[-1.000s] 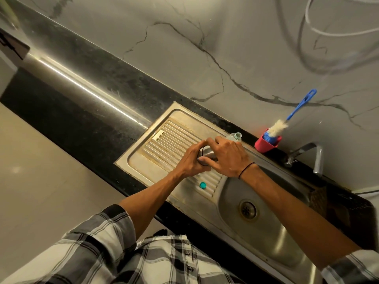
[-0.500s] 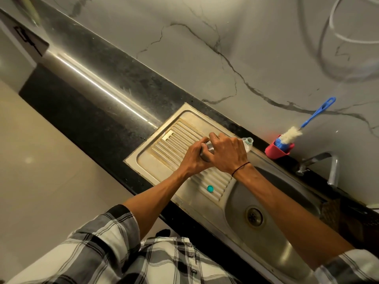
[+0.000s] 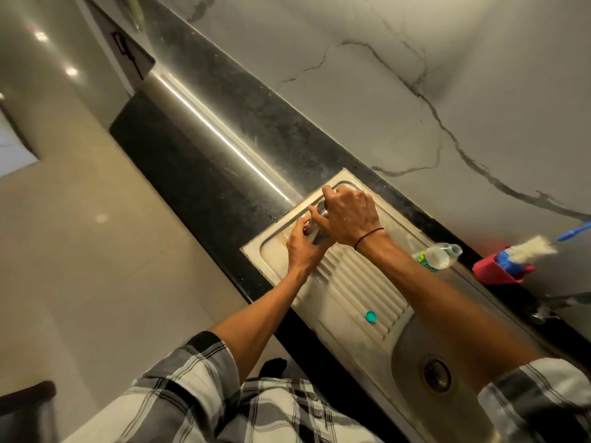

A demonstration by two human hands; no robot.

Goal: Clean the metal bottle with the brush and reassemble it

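Hands grip the metal bottle (image 3: pixel 316 233) (mostly hidden): left hand (image 3: pixel 302 247) low, right hand (image 3: pixel 348 215) atop.

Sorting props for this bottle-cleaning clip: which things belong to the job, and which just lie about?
Job: metal bottle, gripped by left hand and right hand; brush; sink.
Lying about: plastic bottle; teal cap; red holder.

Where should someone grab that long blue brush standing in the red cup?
Probably by the blue handle, coming from above. The brush leans in the red cup with its white bristles above the rim and the thin handle sticking up and out to the right, free of everything. Pinching there keeps fingers off the bristles.
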